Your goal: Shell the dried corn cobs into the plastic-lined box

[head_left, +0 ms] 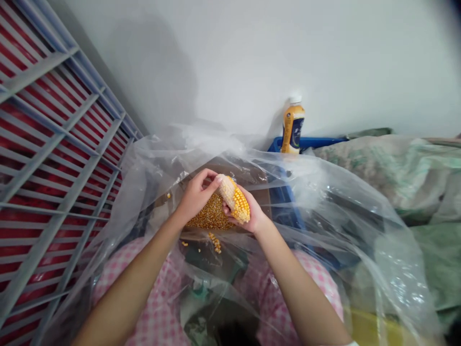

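A corn cob (236,199) is tilted over a pile of loose kernels. Its upper left part is stripped pale, while yellow kernels still cover the lower right. My right hand (255,211) is closed around the cob from the right, its fingers partly hidden beneath it. At the cob's bare upper end, my left hand (197,194) is bent in a pinch, thumb and fingertip against it. The loose kernels (209,215) lie below both hands on clear plastic sheeting (317,192). A small cluster of kernels (215,243) sits nearer to me.
A slatted crate (54,139) with red behind its bars rises at the left. Against the wall, a yellow bottle (293,126) with a white cap stands by a blue crate (320,141). Pale and green sacks (406,168) lie to the right. The plastic drapes over my knees.
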Demonstrator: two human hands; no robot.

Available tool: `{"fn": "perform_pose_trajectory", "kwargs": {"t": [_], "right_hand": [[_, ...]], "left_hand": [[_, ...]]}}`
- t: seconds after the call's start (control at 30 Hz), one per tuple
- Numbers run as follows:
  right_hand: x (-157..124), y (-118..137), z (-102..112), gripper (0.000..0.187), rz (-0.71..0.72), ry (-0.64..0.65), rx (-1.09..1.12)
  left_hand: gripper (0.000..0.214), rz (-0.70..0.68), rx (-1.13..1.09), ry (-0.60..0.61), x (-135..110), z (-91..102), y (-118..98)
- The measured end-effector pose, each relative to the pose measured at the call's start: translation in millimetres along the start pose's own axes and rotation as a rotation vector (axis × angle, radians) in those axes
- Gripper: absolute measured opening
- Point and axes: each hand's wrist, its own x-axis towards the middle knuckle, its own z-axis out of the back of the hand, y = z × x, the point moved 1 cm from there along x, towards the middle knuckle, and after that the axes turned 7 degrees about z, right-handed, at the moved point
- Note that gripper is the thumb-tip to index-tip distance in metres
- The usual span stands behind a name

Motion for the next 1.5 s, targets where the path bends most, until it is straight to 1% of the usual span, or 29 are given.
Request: {"fn": "perform_pose_trajectory", "kwargs": {"t": [0.1, 0.13, 0.2, 0.3, 0.37, 0.43, 0.5, 0.6, 0.67, 0.77, 0.83, 0.87, 0.93, 1.07, 1.1, 1.17, 1.23, 1.27, 1.3, 1.37, 1.43, 1.5], "right_hand": [[-3.9, 3.1, -4.3, 0.037, -0.077, -0.036, 0.108], [-5.0, 4.5, -5.6, 0.037, -0.062, -0.055, 0.124], [-6.5, 6.6, -7.3, 0.036, -0.002, -0.105, 0.13], [-5.2, 6.3, -6.7, 0.029, 0.146, -0.166, 0.109], [-2.8, 4.0, -4.5, 0.025, 0.231, -0.179, 0.044], [-0.7, 1.4, -1.9, 0.026, 0.278, -0.185, -0.035], [0.0, 0.0, -0.2, 0.029, 0.287, -0.187, -0.075], [-1.9, 0.7, -0.6, 0.03, 0.277, -0.177, -0.058], [-4.1, 2.2, -2.8, 0.03, 0.26, -0.169, -0.041], [-7.4, 4.1, -6.9, 0.028, 0.249, -0.181, -0.021], [-9.1, 5.0, -8.5, 0.028, 0.238, -0.203, -0.019], [-9.6, 5.4, -8.5, 0.029, 0.229, -0.216, -0.022], [-9.7, 6.6, -7.1, 0.029, 0.223, -0.247, -0.027], [-7.0, 10.3, -2.4, 0.03, 0.258, -0.296, -0.045], [-6.4, 11.1, -2.1, 0.03, 0.258, -0.302, -0.053], [-6.1, 12.2, -3.3, 0.032, 0.239, -0.308, -0.08], [-6.9, 13.1, -6.2, 0.033, 0.209, -0.297, -0.115], [-7.4, 13.6, -7.6, 0.033, 0.2, -0.28, -0.136], [-7.8, 14.3, -8.7, 0.033, 0.198, -0.26, -0.159], [-7.5, 16.2, -8.9, 0.033, 0.211, -0.232, -0.205], [-5.6, 18.6, -6.4, 0.033, 0.217, -0.231, -0.24], [-2.8, 21.3, -2.7, 0.032, 0.207, -0.254, -0.247]], "left_hand": [[0.03, 0.009, -0.041, 0.012, -1.9, -1.0, -1.4], [0.032, 0.002, -0.055, 0.029, -2.9, -1.6, -2.2], [0.037, -0.016, -0.068, 0.092, -5.7, -3.5, -3.7], [0.053, -0.011, -0.06, 0.18, -11.3, -8.6, -4.1], [0.058, 0.018, -0.06, 0.177, -14.8, -11.8, -2.8], [0.058, 0.037, -0.074, 0.168, -17.3, -14.0, -1.6], [0.056, 0.039, -0.097, 0.18, -18.6, -14.8, -1.8], [0.055, 0.041, -0.115, 0.212, -19.1, -14.5, -4.7], [0.059, 0.075, -0.077, 0.221, -19.2, -14.4, -6.5], [0.061, 0.174, 0.043, 0.154, -19.7, -13.7, -5.4], [0.056, 0.202, 0.105, 0.132, -20.9, -12.2, -2.1], [0.052, 0.192, 0.141, 0.156, -22.0, -11.2, 0.0], [0.044, 0.158, 0.243, 0.249, -25.4, -9.1, 4.3], [0.038, 0.095, 0.442, 0.422, -36.9, -8.9, 11.4], [0.036, 0.09, 0.482, 0.5, -40.7, -10.7, 13.9], [0.032, 0.108, 0.57, 0.718, -48.7, -15.6, 22.3], [0.029, 0.176, 0.642, 0.931, -55.2, -18.9, 35.8], [0.028, 0.226, 0.67, 1.008, -57.2, -18.9, 44.0], [0.025, 0.286, 0.692, 1.059, -57.9, -17.5, 52.6], [0.021, 0.409, 0.722, 1.102, -56.0, -10.4, 68.7], [0.019, 0.497, 0.752, 1.09, -50.5, 1.6, 80.3], [0.022, 0.539, 0.771, 1.059, -43.1, 17.1, 85.6]]}}
